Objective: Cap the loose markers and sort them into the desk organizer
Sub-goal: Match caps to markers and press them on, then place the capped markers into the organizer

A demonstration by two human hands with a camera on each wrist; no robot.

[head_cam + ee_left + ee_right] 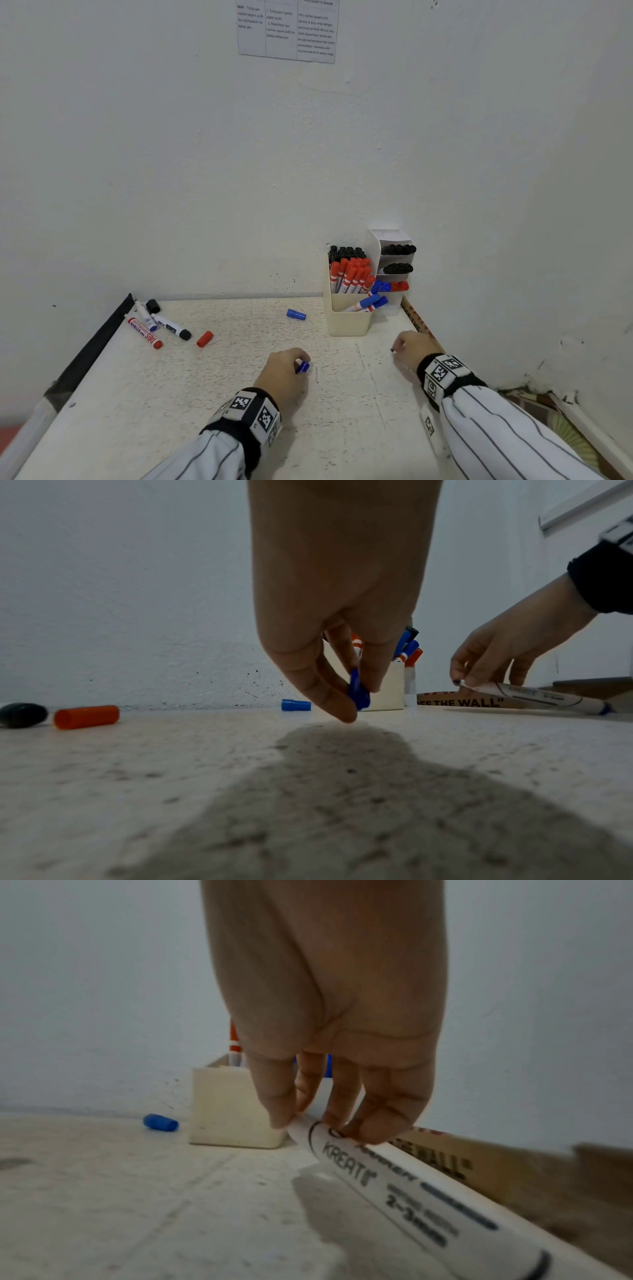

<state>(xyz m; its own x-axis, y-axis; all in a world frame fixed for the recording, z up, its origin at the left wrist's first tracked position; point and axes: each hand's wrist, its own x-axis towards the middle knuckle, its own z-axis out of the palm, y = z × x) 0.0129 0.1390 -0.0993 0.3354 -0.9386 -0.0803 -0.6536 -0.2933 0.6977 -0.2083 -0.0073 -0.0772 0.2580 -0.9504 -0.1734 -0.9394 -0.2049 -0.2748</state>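
My left hand pinches a blue cap just above the tabletop, near its middle. My right hand grips a white uncapped marker near its tip end, low over the table at the right. The cream desk organizer stands at the back right, filled with red, black and blue markers. At the back left lie three loose markers, a black cap and a red cap. Another blue cap lies left of the organizer.
A white tiered holder with black, blue and red caps stands against the wall behind the organizer. A printed cardboard strip lines the table's right edge. The table's dark left edge drops off. A paper sheet hangs on the wall.
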